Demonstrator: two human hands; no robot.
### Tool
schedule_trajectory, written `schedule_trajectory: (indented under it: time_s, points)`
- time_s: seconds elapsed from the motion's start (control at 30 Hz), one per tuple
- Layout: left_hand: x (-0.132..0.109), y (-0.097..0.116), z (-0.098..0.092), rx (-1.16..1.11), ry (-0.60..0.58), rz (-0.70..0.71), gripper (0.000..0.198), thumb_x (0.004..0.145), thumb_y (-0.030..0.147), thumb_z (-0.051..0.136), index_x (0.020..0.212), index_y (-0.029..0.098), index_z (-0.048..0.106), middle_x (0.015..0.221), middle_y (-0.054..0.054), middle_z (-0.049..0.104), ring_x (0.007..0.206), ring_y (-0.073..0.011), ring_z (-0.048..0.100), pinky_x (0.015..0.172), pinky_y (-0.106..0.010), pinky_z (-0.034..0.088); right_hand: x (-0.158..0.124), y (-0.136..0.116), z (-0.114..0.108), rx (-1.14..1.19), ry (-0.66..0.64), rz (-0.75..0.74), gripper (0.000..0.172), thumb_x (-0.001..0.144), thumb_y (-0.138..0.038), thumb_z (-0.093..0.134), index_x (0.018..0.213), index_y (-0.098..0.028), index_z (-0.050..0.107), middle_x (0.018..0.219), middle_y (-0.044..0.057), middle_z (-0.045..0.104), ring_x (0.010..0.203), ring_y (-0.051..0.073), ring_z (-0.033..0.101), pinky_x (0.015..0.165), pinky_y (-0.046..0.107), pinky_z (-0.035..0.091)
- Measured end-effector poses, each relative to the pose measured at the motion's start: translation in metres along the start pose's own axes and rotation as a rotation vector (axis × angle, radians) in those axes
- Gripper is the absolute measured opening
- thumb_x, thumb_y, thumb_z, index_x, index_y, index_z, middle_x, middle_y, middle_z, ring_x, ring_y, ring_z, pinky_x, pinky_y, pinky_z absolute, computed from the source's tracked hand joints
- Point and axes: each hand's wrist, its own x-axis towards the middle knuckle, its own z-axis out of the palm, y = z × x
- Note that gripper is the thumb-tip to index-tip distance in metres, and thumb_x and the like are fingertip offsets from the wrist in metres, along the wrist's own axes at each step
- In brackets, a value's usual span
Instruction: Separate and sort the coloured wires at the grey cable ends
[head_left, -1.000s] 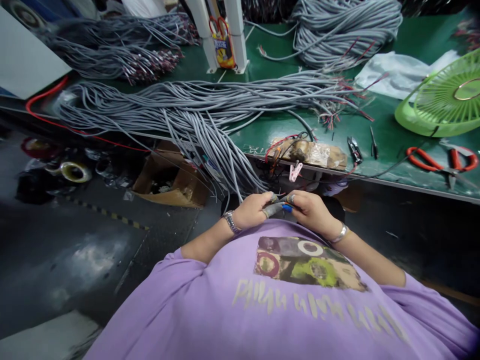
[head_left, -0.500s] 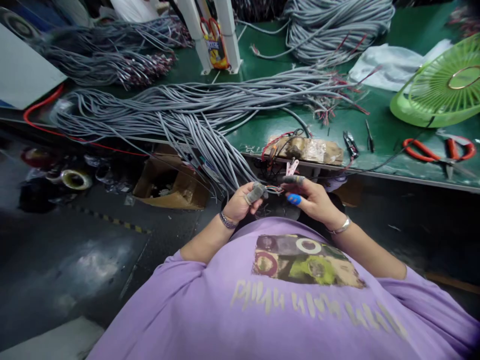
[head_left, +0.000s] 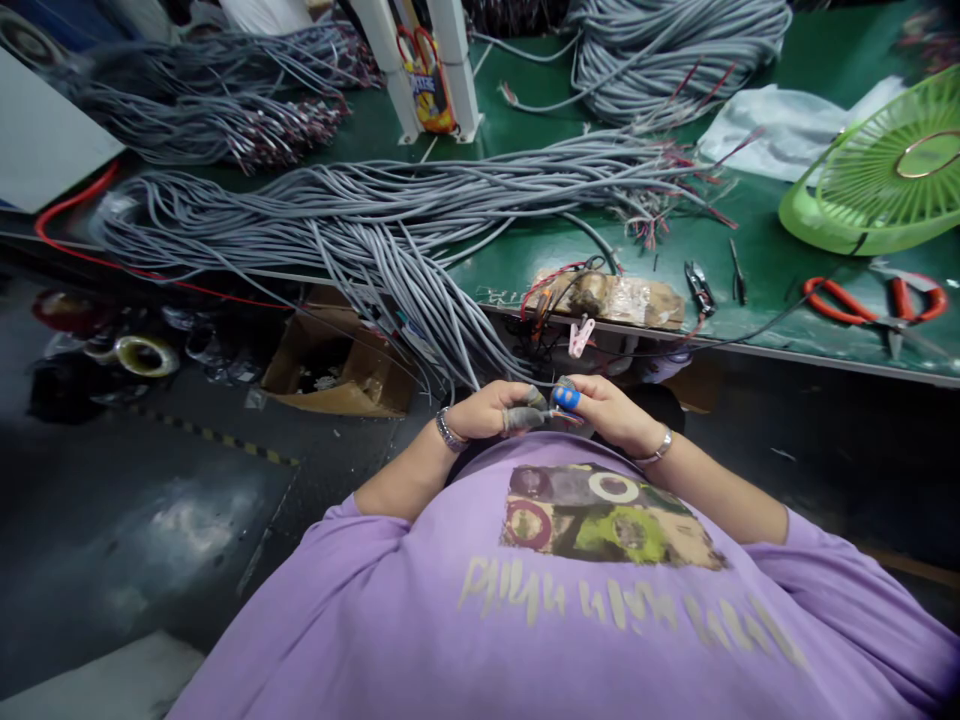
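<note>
My left hand, with grey covers on its fingers, is closed on the end of a grey cable in front of my shirt. Thin coloured wires fan out of that end toward the right. My right hand pinches at these wires, a blue band around its thumb; its fingertips nearly meet the left ones. From the bench a bundle of grey cables hangs over the edge and runs down to my left hand. Just above the hands a pink clip sits at the bench edge.
On the green bench lie red-handled pliers, small cutters, a thin tool and a green fan. A taped block sits at the front edge. Below stands a cardboard box. A white post rises behind.
Both hands have come closer together and slightly lower, toward my shirt. The right hand has moved left and away from the pink clip, its thumb now over the wires.
</note>
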Motion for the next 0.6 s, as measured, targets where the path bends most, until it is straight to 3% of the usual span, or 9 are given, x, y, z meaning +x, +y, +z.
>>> schedule_trajectory:
  time_s: [0.1,0.2,0.27,0.37,0.47,0.6]
  points:
    - [0.005,0.003,0.0,0.166,0.033,0.096,0.039,0.082,0.05,0.069,0.084,0.011,0.068,0.065,-0.002,0.062,0.055,-0.0082,0.054,0.053,-0.019,0.044,0.002,0.005,-0.002,0.059,0.148,0.094,0.056,0.069,-0.066,0.072,0.056,-0.018,0.047,0.049,-0.006,0.04,0.048,0.006,0.031,0.047,0.022,0.03]
    - [0.008,0.001,0.002,0.24,0.095,0.154,0.035,0.083,0.045,0.068,0.088,0.011,0.07,0.075,-0.004,0.067,0.065,-0.0114,0.06,0.062,-0.022,0.049,0.002,0.012,-0.014,0.151,0.372,0.138,0.061,0.063,-0.073,0.072,0.055,-0.02,0.043,0.045,-0.008,0.035,0.043,0.005,0.028,0.047,0.023,0.036]
    - [0.009,-0.002,0.004,0.278,0.123,0.157,0.033,0.084,0.044,0.068,0.09,0.011,0.07,0.077,-0.005,0.068,0.067,-0.0118,0.061,0.065,-0.022,0.05,-0.002,0.014,-0.025,0.166,0.424,0.17,0.064,0.064,-0.081,0.063,0.057,-0.02,0.048,0.045,-0.006,0.037,0.042,0.006,0.031,0.047,0.025,0.041]
    - [0.01,-0.007,0.006,0.344,0.162,0.152,0.032,0.085,0.043,0.067,0.09,0.011,0.071,0.076,-0.004,0.068,0.067,-0.011,0.06,0.065,-0.021,0.049,-0.012,0.011,-0.033,0.064,0.249,0.222,0.072,0.063,-0.089,0.054,0.061,-0.017,0.057,0.053,0.001,0.051,0.046,0.01,0.045,0.049,0.026,0.044]
    - [0.012,-0.008,0.006,0.393,0.165,0.16,0.032,0.085,0.042,0.067,0.089,0.011,0.071,0.077,-0.004,0.069,0.068,-0.0112,0.061,0.066,-0.021,0.049,-0.015,0.007,-0.027,-0.009,0.065,0.249,0.066,0.056,-0.081,0.069,0.067,-0.016,0.061,0.059,0.001,0.056,0.052,0.011,0.051,0.051,0.026,0.044]
    - [0.014,-0.007,0.004,0.354,0.077,0.165,0.031,0.085,0.041,0.067,0.09,0.011,0.071,0.081,-0.006,0.071,0.072,-0.0122,0.063,0.071,-0.022,0.05,-0.003,0.013,-0.015,-0.03,0.1,0.175,0.053,0.062,-0.066,0.076,0.062,-0.016,0.056,0.054,-0.004,0.048,0.051,0.007,0.039,0.049,0.023,0.034]
